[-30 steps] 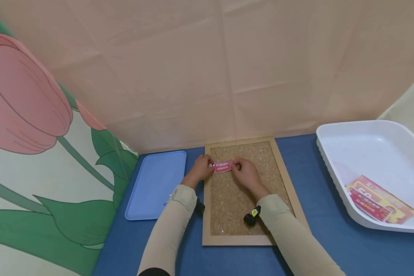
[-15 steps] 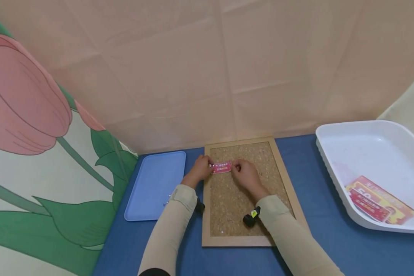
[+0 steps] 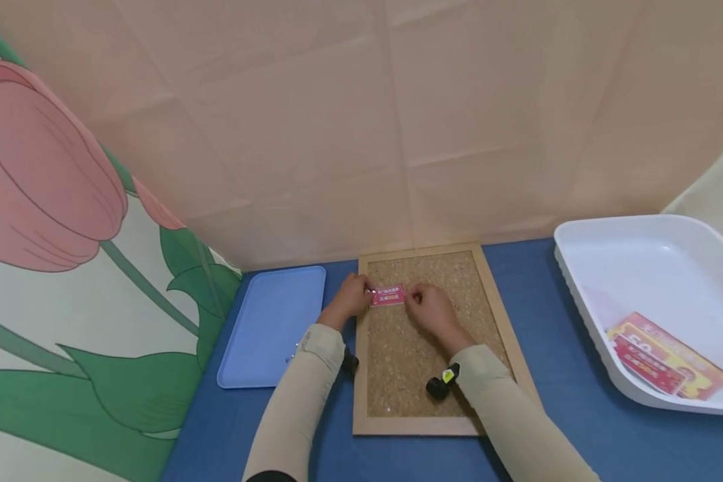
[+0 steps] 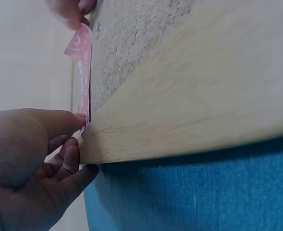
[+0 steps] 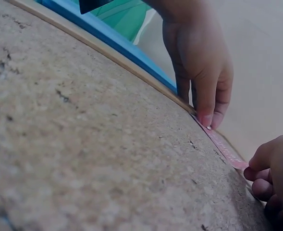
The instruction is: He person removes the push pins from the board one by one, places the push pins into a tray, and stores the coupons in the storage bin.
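Observation:
A small red coupon [image 3: 387, 296] with white print lies across the upper left of a wood-framed cork board [image 3: 422, 368]. At the coupon's left end, my left hand [image 3: 351, 294] presses and pinches with thumb and fingertips. Its lower fingers sit against the frame's side in the left wrist view. A tiny white spot shows under those fingertips in the right wrist view. My right hand [image 3: 435, 311] pinches the coupon's right end between thumb and finger. That end of the coupon [image 4: 79, 43] bends up off the cork in the left wrist view.
Left of the board is a blue tray [image 3: 277, 314] with small shiny bits near its right edge, partly behind the left sleeve. A white basin [image 3: 651, 268] on the right holds several red and yellow coupons [image 3: 669, 358]. Blue cloth [image 3: 584, 415] covers the table.
The coupon's printed face now shows more fully, and its right end looks straighter. Both hands stay at its ends; the whole head view has shifted slightly.

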Action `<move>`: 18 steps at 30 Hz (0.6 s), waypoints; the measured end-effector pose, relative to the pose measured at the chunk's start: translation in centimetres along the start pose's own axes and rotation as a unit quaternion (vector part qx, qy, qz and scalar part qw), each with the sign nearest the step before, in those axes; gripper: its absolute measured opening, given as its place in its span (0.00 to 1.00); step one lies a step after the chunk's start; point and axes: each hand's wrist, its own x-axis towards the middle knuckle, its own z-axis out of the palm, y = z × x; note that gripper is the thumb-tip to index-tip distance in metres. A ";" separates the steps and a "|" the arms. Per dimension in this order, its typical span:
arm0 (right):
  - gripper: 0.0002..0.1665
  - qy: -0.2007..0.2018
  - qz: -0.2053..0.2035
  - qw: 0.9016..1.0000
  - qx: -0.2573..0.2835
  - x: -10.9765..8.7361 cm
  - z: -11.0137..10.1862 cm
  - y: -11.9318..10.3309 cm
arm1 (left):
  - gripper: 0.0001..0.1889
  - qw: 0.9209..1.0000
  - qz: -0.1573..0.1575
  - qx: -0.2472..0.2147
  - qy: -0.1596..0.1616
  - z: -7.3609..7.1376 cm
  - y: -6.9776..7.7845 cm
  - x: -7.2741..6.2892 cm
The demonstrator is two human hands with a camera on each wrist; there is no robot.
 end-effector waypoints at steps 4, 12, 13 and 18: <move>0.10 -0.004 0.009 1.000 0.007 0.0 -0.3 -0.1 | 0.07 1.000 -0.004 -0.009 0.002 0.0 0.1 0.2; 0.15 -0.010 0.020 1.000 0.009 -0.1 -0.2 0.1 | 0.05 1.000 0.003 -0.003 -0.003 0.2 -0.1 0.1; 0.14 -0.009 0.021 1.000 0.010 -0.2 -0.2 0.1 | 0.05 1.000 0.004 -0.003 -0.002 0.2 -0.1 0.1; 0.13 -0.002 0.012 1.000 0.005 -0.1 -0.1 0.1 | 0.06 1.000 0.005 -0.002 0.003 0.1 -0.1 0.0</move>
